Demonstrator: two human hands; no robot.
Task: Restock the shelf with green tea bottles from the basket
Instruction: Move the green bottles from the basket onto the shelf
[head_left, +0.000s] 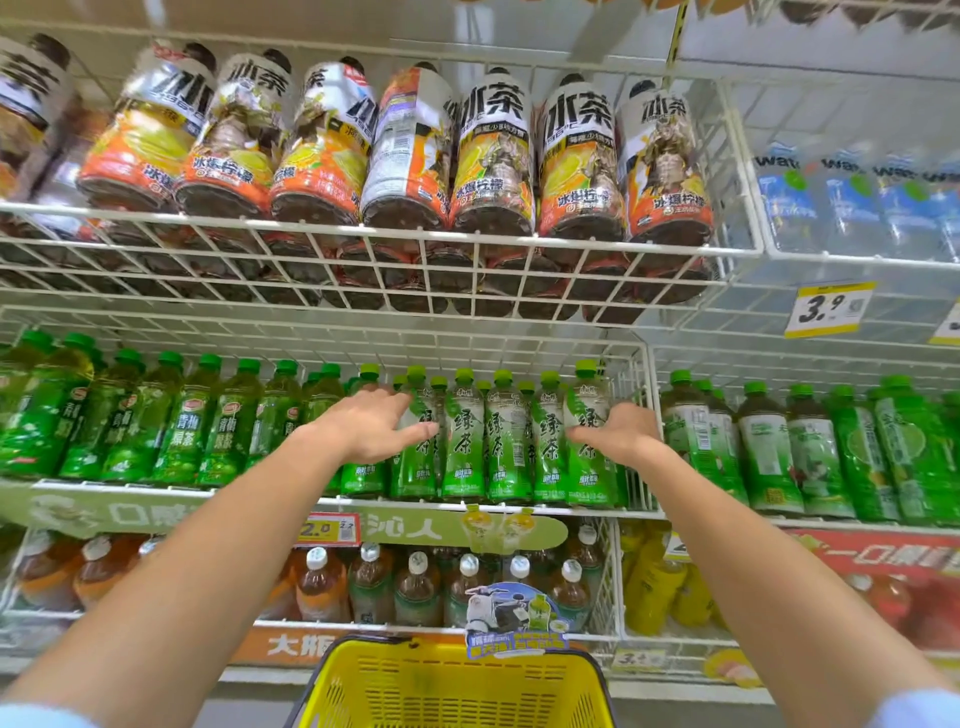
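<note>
Now the bottles (506, 436) stand upright along the shelf's (156, 488) front edge: green caps, green-and-white labels with dark brush characters. Left grip (371, 423) and right grip (618, 431), both released, lay straight fingers on bottles flanking the row.

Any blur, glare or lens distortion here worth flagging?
Head view: wide-angle lens bows the shelf wires; green tea bottles, left hand and right hand at centre are sharp; iced tea bottles upper left and water bottles upper right smear; lighting even, no hard shadows.
</note>
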